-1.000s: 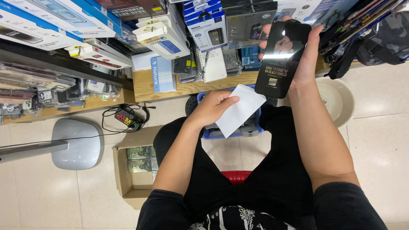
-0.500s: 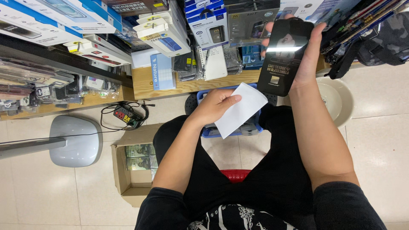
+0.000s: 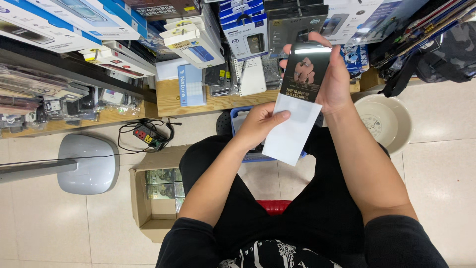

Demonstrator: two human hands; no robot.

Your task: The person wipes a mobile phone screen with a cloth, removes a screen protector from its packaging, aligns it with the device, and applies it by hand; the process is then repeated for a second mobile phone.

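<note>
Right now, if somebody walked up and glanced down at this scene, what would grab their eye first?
Probably the shiny black package held up in the right hand at centre top, with the white sleeve pinched by the left hand just below it. After that, the crowded shelf of boxed goods across the top, and the open cardboard box on the floor by the person's left knee.

A wooden shelf (image 3: 218, 101) along the top carries stacked blue-and-white boxes (image 3: 79, 17) and hanging packets. On the tiled floor (image 3: 446, 164) below its left part lies a black power strip (image 3: 148, 135), beside a grey fan base (image 3: 89, 164). An open cardboard box (image 3: 141, 198) sits nearby; a cream round bowl (image 3: 384, 119) stands at right.
</note>
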